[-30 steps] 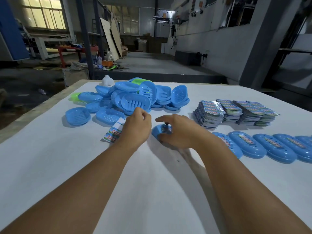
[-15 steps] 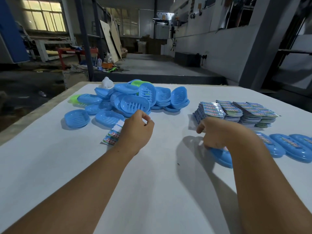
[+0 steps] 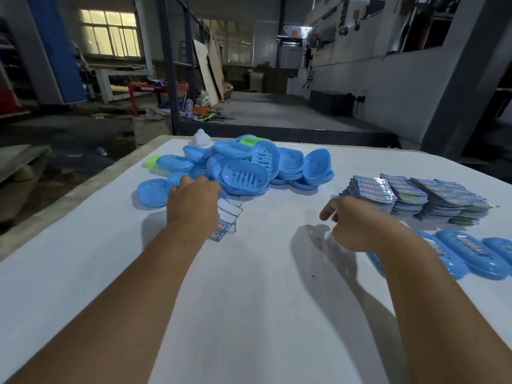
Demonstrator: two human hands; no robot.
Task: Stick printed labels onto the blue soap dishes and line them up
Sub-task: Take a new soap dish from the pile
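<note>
Surface (image 3: 249, 314): a broad white top that carries everything; both bare forearms reach across it from the near edge.
Pile of soap dishes (image 3: 243, 169): a loose heap of blue slotted dishes at the far middle, some tipped on edge, some nested; a couple of green ones (image 3: 250, 140) peek out at the back and left, and a small white object (image 3: 200, 138) sits at the far rim behind the heap.
Label stacks (image 3: 421, 196): several thick piles of printed labels side by side at the far right, just behind the right hand.
Labelled row (image 3: 468, 253): blue dishes lying upside down with a label on each, lined up side by side at the right edge, partly hidden by the right forearm.
Loose dish (image 3: 152, 193): a single blue dish lying apart at the left of the heap, just beside the left hand.
Left hand (image 3: 194, 202): palm down at the near edge of the heap, fingers stretched forward onto the dishes; whether they close round one I cannot tell.
Right hand (image 3: 352, 223): raised just above the surface between the heap and the label stacks, fingers loosely curled, thumb out, grip holding nothing that I can see.
Small label bundle (image 3: 228, 220): a fanned strip of labels lying flat, partly under the left wrist.
</note>
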